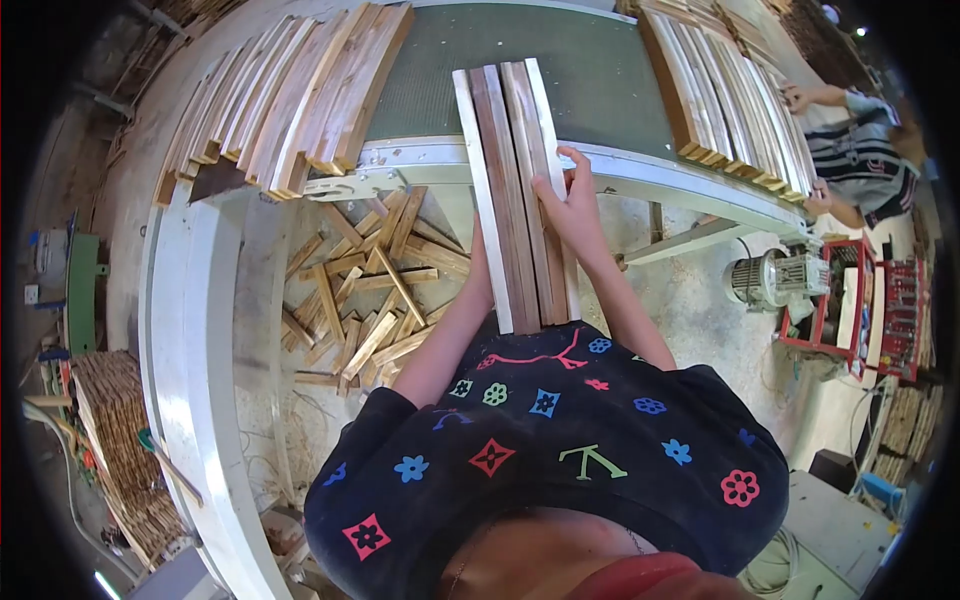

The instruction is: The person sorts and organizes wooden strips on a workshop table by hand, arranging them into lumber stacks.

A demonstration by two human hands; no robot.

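Note:
A bundle of wooden strips, dark brown between pale outer edges, stands out in front of my chest, its far end over the green belt surface. My right hand grips the bundle's right side, thumb on the top face and fingers bent round the edge. On the left side, my left hand is pressed to the bundle, its fingers mostly hidden behind the wood.
Rows of strips lie on the frame at left and right. A co-worker touches the right row. Offcuts litter the floor below the white rail. A motor stands at right.

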